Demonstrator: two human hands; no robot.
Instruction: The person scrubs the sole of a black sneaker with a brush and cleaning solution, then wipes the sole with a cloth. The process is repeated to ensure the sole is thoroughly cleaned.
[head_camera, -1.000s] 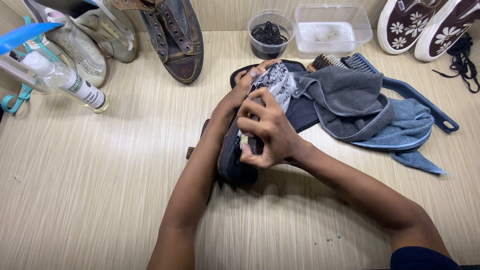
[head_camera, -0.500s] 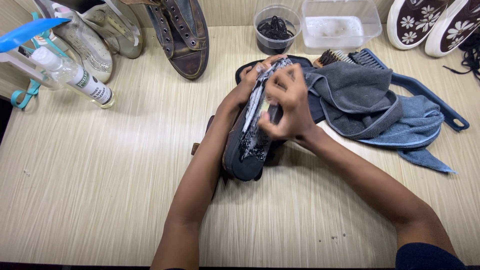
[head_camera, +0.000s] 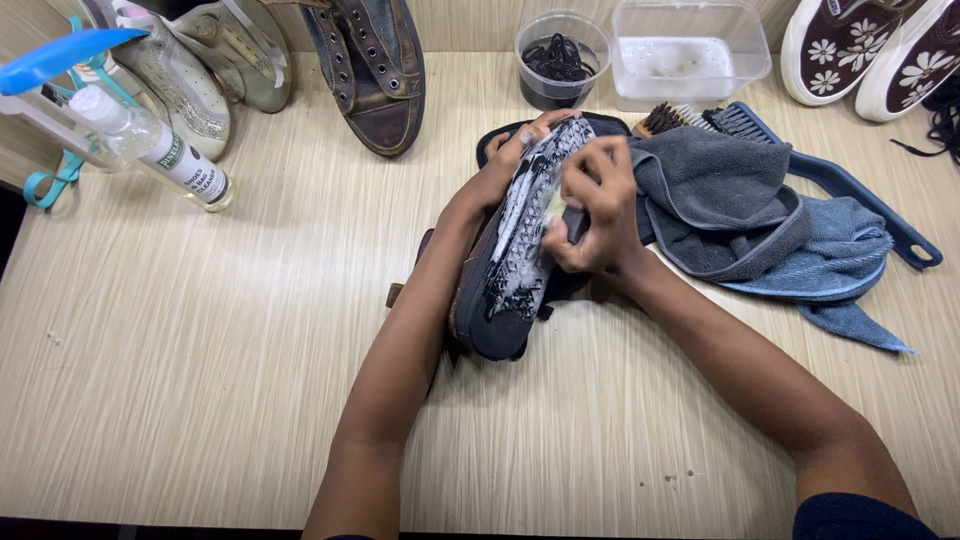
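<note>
Here, pale wood-grain table (head_camera: 200, 350) | left hand (head_camera: 505, 160) grips sudsy shoe (head_camera: 515, 260) | right hand (head_camera: 595, 215) closed on brush (head_camera: 572, 222)

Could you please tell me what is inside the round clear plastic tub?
The round clear plastic tub holds tangled black shoelaces in dark liquid; its bottom is hidden beneath them.

We have one view only (worn on the head), looking steeply down from close above the table (head_camera: 200, 380); its far edge and the wall run along the top of the frame, forearms entering from the bottom.
</note>
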